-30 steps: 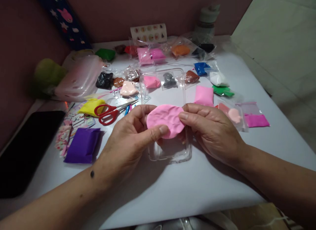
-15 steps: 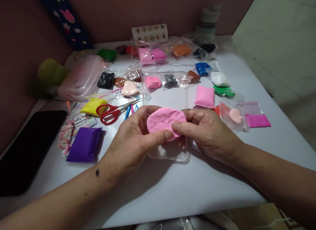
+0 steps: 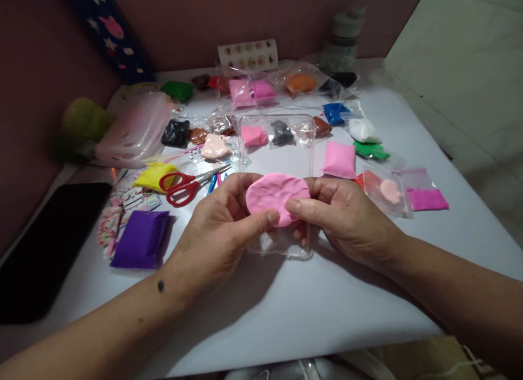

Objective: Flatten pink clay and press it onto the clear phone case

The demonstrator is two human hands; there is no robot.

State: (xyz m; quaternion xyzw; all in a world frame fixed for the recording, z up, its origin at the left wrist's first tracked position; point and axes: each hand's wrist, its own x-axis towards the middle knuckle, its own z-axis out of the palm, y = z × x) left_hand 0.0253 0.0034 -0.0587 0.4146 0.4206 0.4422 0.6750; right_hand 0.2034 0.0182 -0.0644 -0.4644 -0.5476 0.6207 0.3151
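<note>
Both hands have slid a bit closer since a moment ago, and now my left hand point(image 3: 216, 236) and right hand point(image 3: 347, 219) each pinch one edge of the flat pink clay point(image 3: 274, 197) between thumb and fingers, just over the clear case point(image 3: 278, 151). It looks soft, light and easy to dent, so I think the rim is the best place to hold. Past the hands, little bags point(image 3: 338, 159) each hold a coloured lump.
</note>
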